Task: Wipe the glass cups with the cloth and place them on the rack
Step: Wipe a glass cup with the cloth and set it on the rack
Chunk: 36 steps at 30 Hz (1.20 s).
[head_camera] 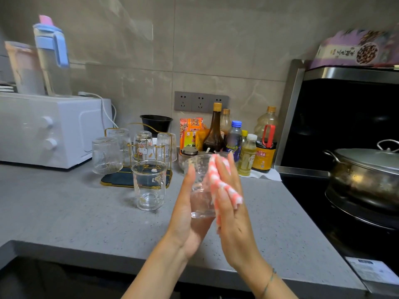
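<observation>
My left hand (187, 214) cradles a clear glass cup (199, 190) above the counter, mouth pointing away from me. My right hand (228, 203) presses a pink-and-white striped cloth (218, 184) flat against the cup's right side, fingers straight. Another clear cup (149, 184) with a small printed figure stands upright on the counter in front of the gold wire rack (121, 180). Several glasses hang upside down on the rack, among them a ribbed one (106, 155) and a cartoon-printed one (142, 146).
A white toaster oven (47, 130) with a blue jug (53, 59) on top stands at the left. Bottles and packets (233, 139) line the wall behind my hands. A metal pot (364, 169) sits on the black stove at the right. The grey counter (75, 212) edge runs near me.
</observation>
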Tool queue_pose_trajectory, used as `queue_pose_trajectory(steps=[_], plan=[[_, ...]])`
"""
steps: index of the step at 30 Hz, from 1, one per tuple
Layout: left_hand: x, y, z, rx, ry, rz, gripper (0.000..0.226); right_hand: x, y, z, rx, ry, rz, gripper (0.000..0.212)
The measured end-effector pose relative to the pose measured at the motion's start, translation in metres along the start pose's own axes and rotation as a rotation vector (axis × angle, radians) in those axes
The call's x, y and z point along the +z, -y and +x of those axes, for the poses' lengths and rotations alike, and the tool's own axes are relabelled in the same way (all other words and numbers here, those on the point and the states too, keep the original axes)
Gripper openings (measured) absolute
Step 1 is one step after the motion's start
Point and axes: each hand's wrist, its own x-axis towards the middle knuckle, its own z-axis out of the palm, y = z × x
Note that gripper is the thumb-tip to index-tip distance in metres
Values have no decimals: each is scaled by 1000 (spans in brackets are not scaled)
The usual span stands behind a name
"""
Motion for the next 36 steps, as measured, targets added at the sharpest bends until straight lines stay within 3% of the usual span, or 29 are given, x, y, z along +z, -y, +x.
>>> queue_pose_trajectory(steps=[4,9,17,23,26,29,33,36], plan=[[-4,1,-2,-34,-44,-32,88,8,-3,-20,-33,52,-181,43],[-4,7,-13,-16,-95,72,70,5,-5,-27,-62,48,-246,45],[1,8,-29,91,-101,319,53,-4,5,-7,-26,-50,-79,43],[2,12,-40,34,-3,213,87,-12,21,-7,148,-90,175,39],[5,14,-43,41,15,171,95,-15,22,-17,208,-73,160,41],[2,15,-46,63,-10,155,98,-25,22,-13,322,-33,72,31],[-6,12,-49,58,-59,146,104,-51,30,18,253,-7,-96,57],[-9,10,-54,42,-72,200,103,-63,51,47,227,21,-25,41]])
